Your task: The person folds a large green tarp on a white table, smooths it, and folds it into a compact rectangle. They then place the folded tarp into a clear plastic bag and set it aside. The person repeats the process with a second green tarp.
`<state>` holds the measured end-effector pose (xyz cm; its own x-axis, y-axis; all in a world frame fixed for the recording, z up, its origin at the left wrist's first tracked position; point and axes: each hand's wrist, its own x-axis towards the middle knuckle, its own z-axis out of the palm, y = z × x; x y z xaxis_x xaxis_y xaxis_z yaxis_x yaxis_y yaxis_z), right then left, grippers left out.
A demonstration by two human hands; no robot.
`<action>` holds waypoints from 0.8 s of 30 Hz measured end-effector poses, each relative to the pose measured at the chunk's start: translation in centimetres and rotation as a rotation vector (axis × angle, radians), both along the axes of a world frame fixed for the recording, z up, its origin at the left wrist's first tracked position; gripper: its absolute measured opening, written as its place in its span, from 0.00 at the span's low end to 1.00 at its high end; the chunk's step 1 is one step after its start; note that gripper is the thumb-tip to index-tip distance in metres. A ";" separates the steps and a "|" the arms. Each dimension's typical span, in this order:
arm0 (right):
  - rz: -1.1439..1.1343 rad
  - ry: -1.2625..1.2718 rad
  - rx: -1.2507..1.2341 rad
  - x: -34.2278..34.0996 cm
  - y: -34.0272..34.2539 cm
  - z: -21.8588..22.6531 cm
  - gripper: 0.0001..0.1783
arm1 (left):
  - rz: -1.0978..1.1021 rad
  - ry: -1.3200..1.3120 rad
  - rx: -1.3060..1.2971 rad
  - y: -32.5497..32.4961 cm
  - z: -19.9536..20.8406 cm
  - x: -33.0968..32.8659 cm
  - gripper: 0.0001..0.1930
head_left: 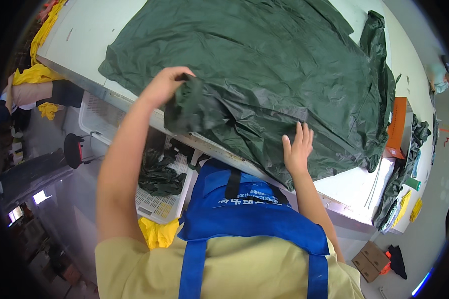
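The big green cloth [264,60] fills the top middle of the frame, on the tabletop [95,30]. The left hand [165,85] pinches its lifted edge; the right hand [299,151] rests on it, fingers spread. Most looks laid out; the near edge is not flat yet.

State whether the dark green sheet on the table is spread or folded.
Mostly spread: the dark green sheet lies wide and wrinkled across the white table, with a near portion raised in the left hand.
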<state>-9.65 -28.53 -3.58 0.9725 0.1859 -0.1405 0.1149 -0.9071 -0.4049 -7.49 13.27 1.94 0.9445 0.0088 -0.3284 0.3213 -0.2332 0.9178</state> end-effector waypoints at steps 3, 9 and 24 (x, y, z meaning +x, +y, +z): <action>-0.020 0.090 -0.405 -1.9 -2.3 -2.3 0.43 | -0.001 0.037 0.122 5.8 -3.3 1.7 0.18; -0.133 0.050 -0.418 -2.0 -2.7 -2.8 0.42 | 0.529 -0.117 0.406 6.1 -3.1 5.5 0.12; -0.241 -0.248 -0.420 1.1 -5.0 -4.7 0.36 | 0.293 -0.003 0.999 2.9 -8.5 1.6 0.11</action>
<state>-8.52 -33.54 -8.28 0.9940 -0.0692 0.0842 -0.0704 -0.9975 0.0113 -5.92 16.18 -6.56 0.8622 0.5048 -0.0432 0.4863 -0.8007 0.3499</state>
